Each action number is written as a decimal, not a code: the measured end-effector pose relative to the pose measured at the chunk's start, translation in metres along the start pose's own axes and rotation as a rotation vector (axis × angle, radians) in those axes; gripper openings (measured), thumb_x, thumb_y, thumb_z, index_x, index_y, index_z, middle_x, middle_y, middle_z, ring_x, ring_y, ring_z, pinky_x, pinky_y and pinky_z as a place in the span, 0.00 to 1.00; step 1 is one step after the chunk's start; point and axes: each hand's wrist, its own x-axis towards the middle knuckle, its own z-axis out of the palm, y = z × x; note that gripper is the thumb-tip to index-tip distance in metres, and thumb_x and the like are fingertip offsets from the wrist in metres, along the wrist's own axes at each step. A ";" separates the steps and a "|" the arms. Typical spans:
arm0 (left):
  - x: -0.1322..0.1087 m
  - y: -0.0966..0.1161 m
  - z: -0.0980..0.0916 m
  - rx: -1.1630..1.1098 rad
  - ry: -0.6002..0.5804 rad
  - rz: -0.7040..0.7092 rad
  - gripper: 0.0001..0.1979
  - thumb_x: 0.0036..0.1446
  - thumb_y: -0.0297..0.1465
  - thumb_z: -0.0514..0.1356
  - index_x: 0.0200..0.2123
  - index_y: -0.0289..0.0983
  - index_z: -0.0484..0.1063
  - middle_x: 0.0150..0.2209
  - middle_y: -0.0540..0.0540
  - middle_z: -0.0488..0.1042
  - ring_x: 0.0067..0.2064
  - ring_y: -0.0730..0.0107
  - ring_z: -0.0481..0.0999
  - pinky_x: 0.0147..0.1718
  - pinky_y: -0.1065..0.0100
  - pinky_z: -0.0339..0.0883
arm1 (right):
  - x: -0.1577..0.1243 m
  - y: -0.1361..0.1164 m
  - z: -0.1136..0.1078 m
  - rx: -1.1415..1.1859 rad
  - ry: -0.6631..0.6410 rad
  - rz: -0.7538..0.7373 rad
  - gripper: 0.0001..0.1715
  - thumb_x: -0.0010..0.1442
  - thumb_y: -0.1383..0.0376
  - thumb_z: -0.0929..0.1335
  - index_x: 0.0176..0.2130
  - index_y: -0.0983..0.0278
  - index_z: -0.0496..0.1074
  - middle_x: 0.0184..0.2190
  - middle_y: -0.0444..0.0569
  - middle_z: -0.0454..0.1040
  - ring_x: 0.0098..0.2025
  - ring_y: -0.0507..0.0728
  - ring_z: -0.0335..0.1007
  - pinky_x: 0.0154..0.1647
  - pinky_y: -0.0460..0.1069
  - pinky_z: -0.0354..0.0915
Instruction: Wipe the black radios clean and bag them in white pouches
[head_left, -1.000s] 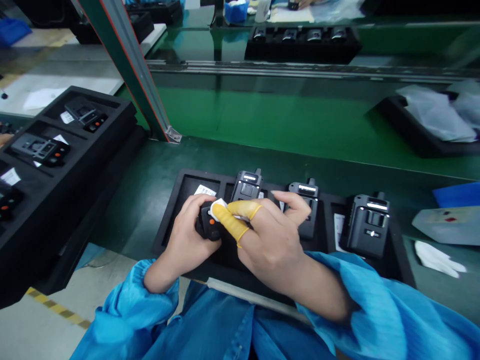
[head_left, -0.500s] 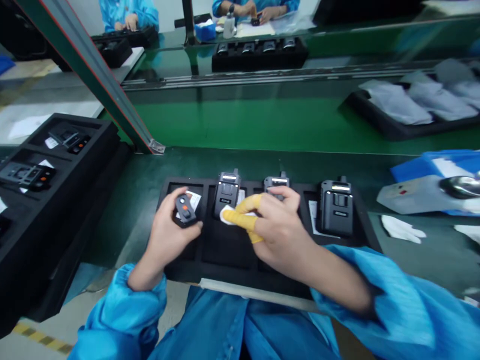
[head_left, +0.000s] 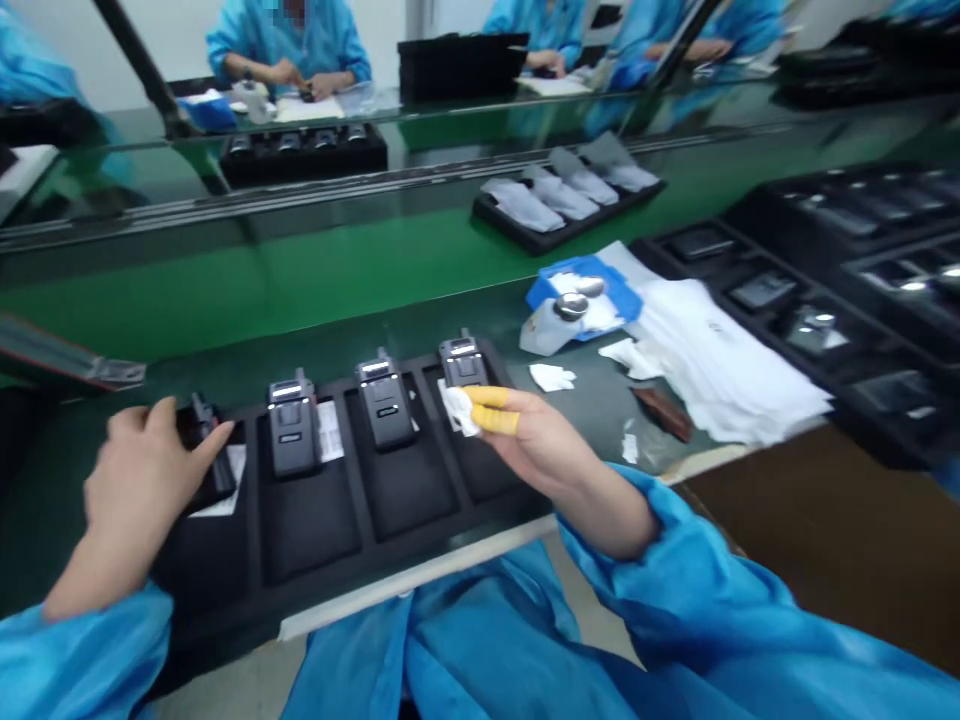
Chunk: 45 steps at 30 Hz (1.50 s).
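Left hand (head_left: 142, 480), which half a second ago held the black handset (head_left: 204, 447) up over the first slot, now grips it low in the leftmost compartment of the foam tray (head_left: 315, 530), fingers curled over its top. My right hand (head_left: 536, 445) has shifted from the middle units to beside the rightmost unit (head_left: 465, 365), pinching the white wipe (head_left: 456, 408) between yellow-cotted fingers (head_left: 491, 418). Paper slips (head_left: 328, 430) in the slots and the blue-and-white packet (head_left: 574, 300) beyond carry print too blurred to read.
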 end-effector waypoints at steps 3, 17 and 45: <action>-0.022 0.034 0.004 0.212 0.052 0.124 0.18 0.53 0.45 0.58 0.43 0.42 0.70 0.48 0.41 0.68 0.57 0.31 0.62 0.51 0.34 0.56 | -0.002 -0.002 -0.004 0.168 -0.028 0.100 0.15 0.36 0.66 0.76 0.31 0.57 0.79 0.29 0.42 0.76 0.30 0.48 0.65 0.32 0.45 0.62; -0.085 0.148 0.083 -0.975 -0.488 -0.001 0.07 0.48 0.34 0.63 0.25 0.38 0.70 0.30 0.50 0.71 0.32 0.72 0.72 0.32 0.68 0.69 | -0.032 0.015 -0.006 -0.156 -0.128 -0.098 0.22 0.43 0.51 0.75 0.36 0.60 0.73 0.35 0.45 0.73 0.36 0.52 0.68 0.39 0.49 0.66; -0.090 0.178 0.099 -1.241 -0.844 -0.363 0.16 0.52 0.39 0.64 0.41 0.36 0.74 0.41 0.44 0.80 0.45 0.64 0.79 0.46 0.64 0.73 | -0.046 0.003 -0.065 -1.254 0.060 -1.106 0.14 0.60 0.73 0.63 0.42 0.62 0.75 0.32 0.47 0.74 0.36 0.51 0.69 0.35 0.45 0.69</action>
